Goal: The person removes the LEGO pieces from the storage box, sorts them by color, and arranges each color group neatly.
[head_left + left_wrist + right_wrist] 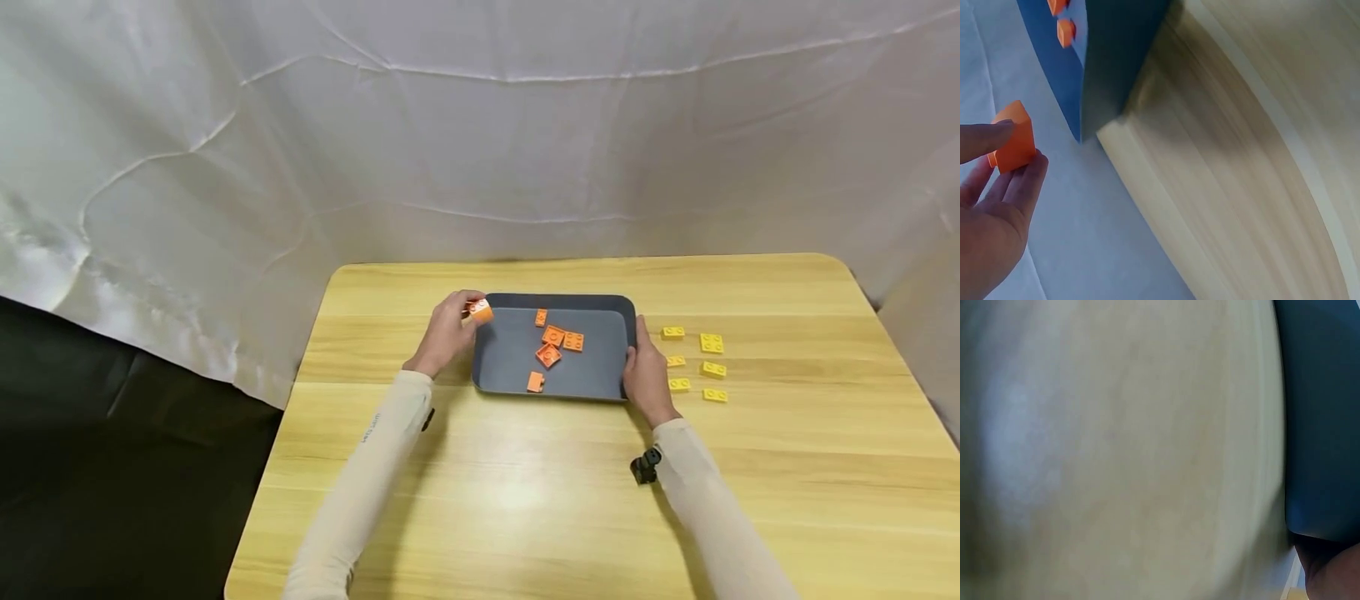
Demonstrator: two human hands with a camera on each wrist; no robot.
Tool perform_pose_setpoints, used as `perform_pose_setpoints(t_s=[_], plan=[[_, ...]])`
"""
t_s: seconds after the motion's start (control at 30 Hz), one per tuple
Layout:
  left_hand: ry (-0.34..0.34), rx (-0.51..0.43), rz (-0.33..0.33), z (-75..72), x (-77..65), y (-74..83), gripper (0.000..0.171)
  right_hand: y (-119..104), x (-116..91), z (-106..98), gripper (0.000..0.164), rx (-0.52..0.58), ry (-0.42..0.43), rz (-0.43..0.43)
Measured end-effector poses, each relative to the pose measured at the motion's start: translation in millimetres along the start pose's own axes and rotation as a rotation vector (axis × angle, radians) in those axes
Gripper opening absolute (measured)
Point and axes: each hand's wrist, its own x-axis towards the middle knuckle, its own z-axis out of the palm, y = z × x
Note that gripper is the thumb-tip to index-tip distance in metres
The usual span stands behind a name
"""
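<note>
My left hand (pixel 447 332) pinches an orange toy brick (pixel 481 312) between thumb and fingers, over the left end of a dark grey tray (pixel 491 367). The same brick (pixel 1016 139) shows in the left wrist view, its sides turned to the camera. Several more orange bricks (pixel 573 342) lie scattered inside the tray. On the tray's right side, my right hand (pixel 648 375) holds the wall, thumb at the rim and fingers along the outside. Only a bit of that hand appears in the right wrist view, below the tray's corner.
Several yellow bricks (pixel 714 369) lie in two loose columns on the wooden table (pixel 517 483), right of my right hand. A pale cloth (pixel 510 150) hangs behind the table. Dark fabric (pixel 135 450) is at the left.
</note>
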Motion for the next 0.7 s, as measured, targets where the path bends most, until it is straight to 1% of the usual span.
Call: perform_pose_setpoints(t_s=[0.07, 0.17, 0.37, 0.47, 0.57, 0.7], plan=[[0.015, -0.017, -0.004, -7.8, -1.7, -6.6, 0.041, -1.1, 0.0, 1.0, 0.062, 0.000, 0.001, -0.001], [0.026, -0.035, -0.029, -17.7, -4.3, -17.2, 0.042, -1.3, -0.6, 2.6, 0.061, 0.001, 0.007, -0.003], [0.006, -0.052, -0.103, -31.5, -11.5, -39.1, 0.042, -3.0, -2.1, 3.4, 0.061, 0.006, 0.013, -0.008], [-0.017, -0.048, -0.147, -34.9, -16.3, -48.2, 0.042, -3.3, -3.0, 3.4, 0.061, 0.008, 0.018, -0.008], [-0.045, -0.037, -0.173, -35.1, -20.3, -55.5, 0.043, -2.0, -3.8, 3.4, 0.060, 0.005, 0.031, -0.018], [-0.071, -0.018, -0.183, -33.0, -22.7, -64.1, 0.044, 1.2, -4.2, 4.1, 0.059, -0.001, 0.042, -0.036]])
